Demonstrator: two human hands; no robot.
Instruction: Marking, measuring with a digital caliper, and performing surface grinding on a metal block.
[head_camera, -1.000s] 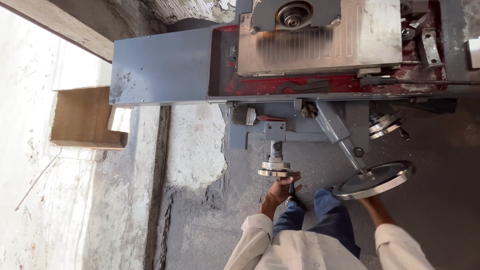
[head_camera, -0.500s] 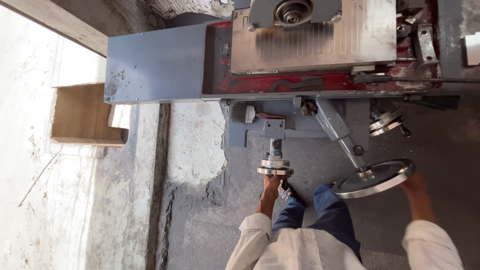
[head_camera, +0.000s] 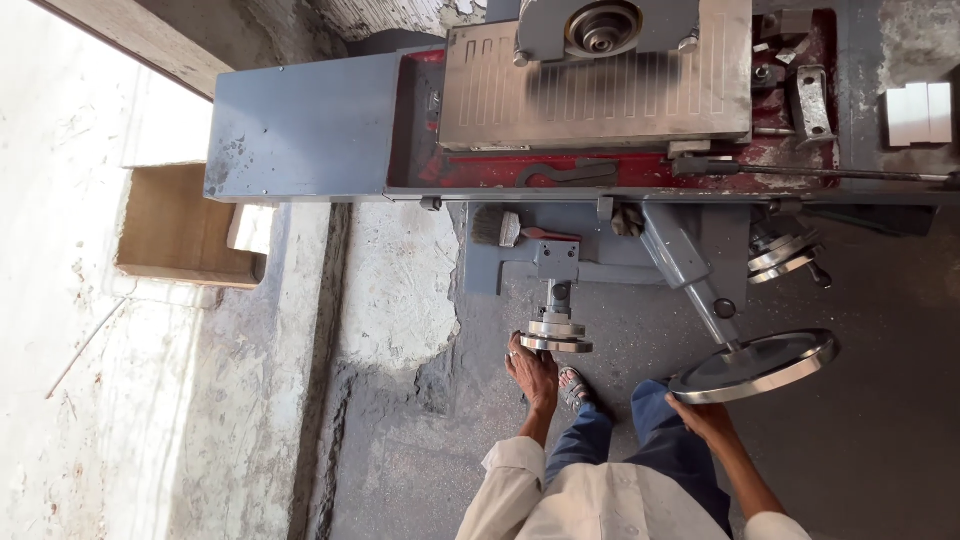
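I look down on a grey surface grinding machine (head_camera: 300, 130) with a ribbed steel chuck plate (head_camera: 600, 95) under the grinding wheel head (head_camera: 600, 25). My left hand (head_camera: 533, 375) grips the rim of the small handwheel (head_camera: 556, 338) on a short shaft at the machine's front. My right hand (head_camera: 705, 415) holds the lower edge of the large round handwheel (head_camera: 755, 365) on the slanted arm. Blue trousers and a sandalled foot (head_camera: 575, 388) show between my arms.
A spanner (head_camera: 565, 173) lies on the red tray edge. A brush (head_camera: 495, 225) rests on the front apron. A smaller handwheel (head_camera: 785, 255) sits at right. An open cardboard box (head_camera: 180, 225) stands at left on the rough concrete floor. White blocks (head_camera: 915, 112) at upper right.
My right hand has moved left along the big handwheel's rim, from its right side to its lower left edge. The left hand stays on the small handwheel. The view has shifted slightly.
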